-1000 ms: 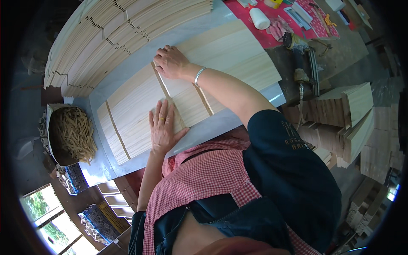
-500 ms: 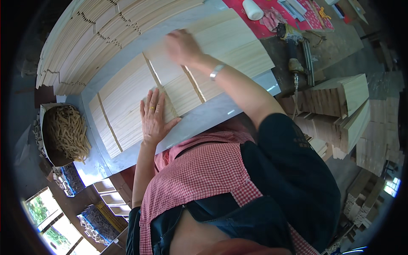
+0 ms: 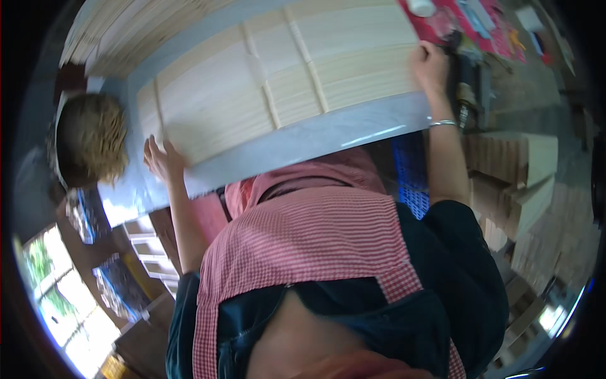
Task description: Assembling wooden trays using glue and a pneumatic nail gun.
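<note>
Pale wooden boards (image 3: pixel 208 114) lie side by side on the grey tabletop (image 3: pixel 372 123), with narrow wooden strips (image 3: pixel 308 57) running across them. At their lower left corner is my left hand (image 3: pixel 164 163), its fingers apart and slightly blurred. My right hand (image 3: pixel 430 68) is at the far right end of the boards, its fingers curled against that edge. The contact under its fingertips is partly hidden.
Tall stacks of thin boards (image 3: pixel 139 38) stand behind on the left. A box of tan bands (image 3: pixel 104 142) sits at the table's left end. At right are a power tool (image 3: pixel 466 95), a red cloth (image 3: pixel 435 19) and stacked wood (image 3: pixel 505 158).
My right hand has swung from above the middle of the boards to their right end. My left hand has slid from the lower middle to the left corner. The view has turned slightly.
</note>
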Demonstrator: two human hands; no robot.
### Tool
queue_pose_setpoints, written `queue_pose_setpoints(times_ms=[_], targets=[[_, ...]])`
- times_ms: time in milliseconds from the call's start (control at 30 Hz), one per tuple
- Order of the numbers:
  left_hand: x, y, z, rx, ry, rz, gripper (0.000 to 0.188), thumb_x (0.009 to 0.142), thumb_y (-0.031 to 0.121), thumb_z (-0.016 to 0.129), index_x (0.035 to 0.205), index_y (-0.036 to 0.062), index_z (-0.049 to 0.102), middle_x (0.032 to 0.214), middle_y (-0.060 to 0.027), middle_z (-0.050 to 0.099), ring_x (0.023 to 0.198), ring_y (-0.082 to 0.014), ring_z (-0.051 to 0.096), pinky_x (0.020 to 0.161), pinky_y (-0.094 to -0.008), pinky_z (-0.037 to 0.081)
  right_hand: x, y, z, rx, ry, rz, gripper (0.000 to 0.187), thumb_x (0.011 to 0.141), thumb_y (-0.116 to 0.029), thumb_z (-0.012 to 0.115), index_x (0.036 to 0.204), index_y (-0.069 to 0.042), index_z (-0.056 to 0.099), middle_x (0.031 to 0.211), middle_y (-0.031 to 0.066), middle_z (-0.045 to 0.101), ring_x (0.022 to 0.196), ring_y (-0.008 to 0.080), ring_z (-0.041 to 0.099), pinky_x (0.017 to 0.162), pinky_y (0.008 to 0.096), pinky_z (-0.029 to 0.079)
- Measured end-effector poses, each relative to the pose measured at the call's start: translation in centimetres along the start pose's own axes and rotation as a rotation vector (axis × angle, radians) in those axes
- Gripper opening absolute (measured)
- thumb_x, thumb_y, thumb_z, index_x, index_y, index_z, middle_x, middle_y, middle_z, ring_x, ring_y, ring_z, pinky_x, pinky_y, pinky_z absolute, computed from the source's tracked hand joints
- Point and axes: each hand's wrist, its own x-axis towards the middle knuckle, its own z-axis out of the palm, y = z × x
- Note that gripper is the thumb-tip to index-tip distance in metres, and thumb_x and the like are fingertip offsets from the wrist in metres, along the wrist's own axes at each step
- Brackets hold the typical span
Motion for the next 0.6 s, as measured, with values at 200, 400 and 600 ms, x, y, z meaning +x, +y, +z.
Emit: queue_pose_setpoints(times_ms=[200,400,600], targets=[[1.7,-3.8,-0.8,0.035,-0.135,-0.124,0.054,0.092,0.041,0.060,0.133,0.0076,0.062,0.139,-0.0150,0.059,0.124,-0.0367,0.053,0.107,-0.0442,0.039,-0.2,1.3,1.7,-0.082,0.069,-0.054,0.026,0.091,-0.023,0.057,0.108,-0.009,0.071,0.106,0.0147,0.071,0.092,0.0391,0.063,0.084,0.0453,0.051],[1.9,-3.9,-0.7,-0.013,-0.068,-0.139,0.055,0.091,0.042,0.062,0.133,0.0070,0.063,0.134,-0.0131,0.063,0.122,-0.0337,0.054,0.106,-0.0409,0.039,-0.1,1.5,2.0,-0.123,0.065,-0.090,0.027,0.091,-0.023,0.057,0.110,-0.010,0.070,0.108,0.0150,0.070,0.094,0.0395,0.063,0.086,0.0455,0.051],[2.2,-3.4,-1.2,-0.069,-0.109,-0.135,0.055,0.090,0.042,0.063,0.133,0.0076,0.063,0.132,-0.0115,0.064,0.121,-0.0318,0.055,0.106,-0.0397,0.038,0.1,1.3,1.7,-0.168,0.066,-0.117,0.025,0.091,-0.021,0.056,0.108,-0.010,0.070,0.105,0.0151,0.070,0.092,0.0393,0.062,0.086,0.0457,0.051]])
